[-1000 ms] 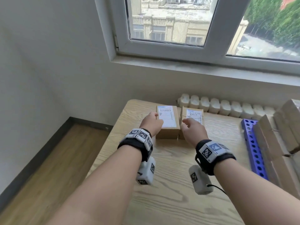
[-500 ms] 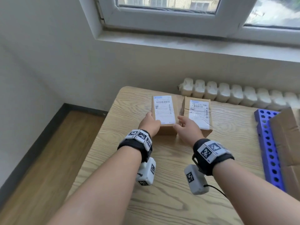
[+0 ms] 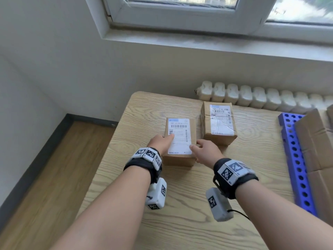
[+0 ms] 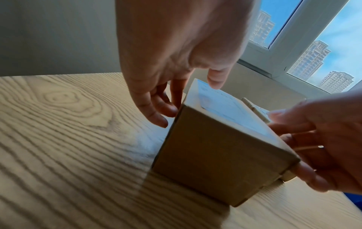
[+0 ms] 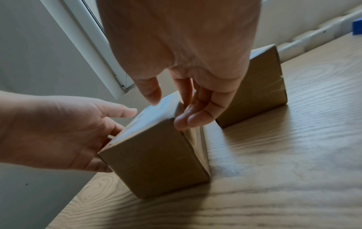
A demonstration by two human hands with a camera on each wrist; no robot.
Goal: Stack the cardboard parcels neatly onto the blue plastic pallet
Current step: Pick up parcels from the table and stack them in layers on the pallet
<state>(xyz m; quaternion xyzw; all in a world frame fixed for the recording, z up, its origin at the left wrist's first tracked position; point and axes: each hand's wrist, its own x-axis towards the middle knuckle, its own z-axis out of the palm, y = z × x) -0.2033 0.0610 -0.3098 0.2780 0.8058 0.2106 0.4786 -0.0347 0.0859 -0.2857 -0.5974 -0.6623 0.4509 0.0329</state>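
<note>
Head view showed the wooden table (image 3: 180, 222) as the widest surface, set against the wall under a window, and it carried everything the task needed. Along its right side lay the blue plastic pallet (image 3: 295, 159), with larger cardboard parcels (image 3: 317, 141) already resting on it, so that edge was evidently the place where the stack was being built. Well apart from it, toward the table's far left, sat two smaller parcels side by side with a gap between them. The far parcel (image 3: 219, 121) stood untouched with its label up, probably waiting its turn. The near parcel (image 3: 180, 141) sat flat on the table, label up, clasped between both hands.

The left hand (image 3: 160, 142) held the parcel's left side, thumb laid over the label and fingers curled down the wall, as the left wrist view confirmed. The right hand (image 3: 207, 150) mirrored it on the right side, thumb on the top edge and fingers pressed against the wall. I judged this two-sided clamp was chosen to keep the box level and square for a clean lift and carry across to the pallet. In the wrist views the parcel's base appeared to rest on the wood, so the lift had not yet begun.
</note>
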